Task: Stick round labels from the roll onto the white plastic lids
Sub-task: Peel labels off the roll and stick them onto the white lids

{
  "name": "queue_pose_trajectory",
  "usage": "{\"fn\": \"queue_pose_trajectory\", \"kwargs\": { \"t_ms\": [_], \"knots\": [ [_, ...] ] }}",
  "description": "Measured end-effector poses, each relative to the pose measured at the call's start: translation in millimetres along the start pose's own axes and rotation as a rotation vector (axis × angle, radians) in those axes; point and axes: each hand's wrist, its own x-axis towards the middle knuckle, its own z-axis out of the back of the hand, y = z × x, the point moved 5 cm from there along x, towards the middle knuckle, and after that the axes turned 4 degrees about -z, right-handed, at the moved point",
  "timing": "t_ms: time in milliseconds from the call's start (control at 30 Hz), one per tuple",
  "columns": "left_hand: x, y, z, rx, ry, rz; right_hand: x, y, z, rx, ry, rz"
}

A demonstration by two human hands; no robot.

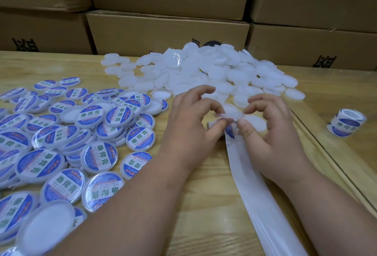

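Currently, items run from largest to smallest.
Cartons: stacked cardboard boxes (167, 29) stand behind the wooden table (204, 215).
Labelled stock: finished lids with blue labels (61, 145) lie heaped at the left of the table.
Blank stock: the pile of unlabelled white lids (214, 72) lies at the far centre, just beyond both hands.
Backing strip: a spent white liner strip (263, 198) trails from the working point toward the near edge.
Spare roll: a second label roll (346, 123) stands upright at the right, well apart from the work.
Left hand (193, 121): thumb and forefinger are curled and pinch one white lid (228, 113) at its left edge.
Right hand (271, 121): its fingertips are closed on the same lid's right edge; the thumb lies near the label below.
Label in work (230, 128): a blue round label lies just beneath the held lid, at the head of the liner; contact cannot be confirmed.
Handling, lid: judged light, thin, fairly stiff and smooth; hold by the rim at opposite edges, leaving the face bare.
Handling, label: judged flimsy and adhesive; take by its margin only, as it may crease or stick prematurely.
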Motion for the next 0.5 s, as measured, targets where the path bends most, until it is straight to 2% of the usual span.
{"fn": "queue_pose_trajectory", "kwargs": {
  "t_ms": [67, 167, 333, 500],
  "knots": [
    [-1, -2, 2, -0.044, -0.057, 0.014, 0, -3, 7, 0.014, -0.09, -0.087],
    [-2, -3, 4, -0.148, -0.092, 0.034, -2, -13, 12, -0.092, -0.092, -0.24],
    [-4, 8, -5, -0.299, 0.051, 0.191, -11, -26, 9, -0.244, 0.112, -0.485],
    [-6, 1, -12, -0.256, 0.199, 0.124, -14, -26, 6, -0.259, 0.176, -0.492]
  ]
}}
